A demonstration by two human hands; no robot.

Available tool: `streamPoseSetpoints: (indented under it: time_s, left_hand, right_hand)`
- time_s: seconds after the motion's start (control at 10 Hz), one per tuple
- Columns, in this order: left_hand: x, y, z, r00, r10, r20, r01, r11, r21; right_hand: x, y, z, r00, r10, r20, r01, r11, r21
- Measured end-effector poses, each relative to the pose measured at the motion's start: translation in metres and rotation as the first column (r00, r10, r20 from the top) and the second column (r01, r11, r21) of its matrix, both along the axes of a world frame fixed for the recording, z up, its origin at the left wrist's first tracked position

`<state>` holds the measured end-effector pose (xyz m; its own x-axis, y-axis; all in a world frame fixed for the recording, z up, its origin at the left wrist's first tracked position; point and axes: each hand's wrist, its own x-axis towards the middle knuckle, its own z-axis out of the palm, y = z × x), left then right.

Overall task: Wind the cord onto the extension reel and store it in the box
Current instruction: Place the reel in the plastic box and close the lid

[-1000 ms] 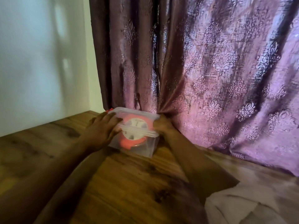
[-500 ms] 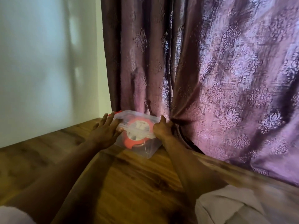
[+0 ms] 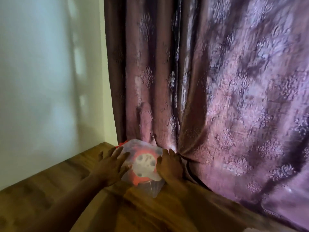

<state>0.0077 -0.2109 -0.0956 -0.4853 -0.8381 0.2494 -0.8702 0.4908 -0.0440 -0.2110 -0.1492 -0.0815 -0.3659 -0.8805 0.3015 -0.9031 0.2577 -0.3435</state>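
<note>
Left hand (image 3: 111, 166) and right hand (image 3: 168, 166) flat against the box (image 3: 154, 188)

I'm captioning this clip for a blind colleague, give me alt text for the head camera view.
Two bare hands, left hand and right hand, press flat on a clear plastic box holding a red and white reel. It sits on a wooden surface against a purple patterned curtain.
</note>
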Motion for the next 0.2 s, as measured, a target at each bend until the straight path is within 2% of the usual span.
streamPoseSetpoints:
  time_s: [0.1,0.2]
  left_hand:
    - [0.003,0.002,0.033,0.999,-0.038,0.02,0.037,0.999,0.034]
    - [0.002,0.005,0.074,0.997,-0.034,0.073,0.033,0.999,0.004]
  right_hand:
    - [-0.001,0.0,0.02,0.986,0.072,-0.15,-0.063,0.996,0.067]
    - [-0.006,-0.002,0.049,0.954,0.262,-0.145,-0.234,0.955,0.184]
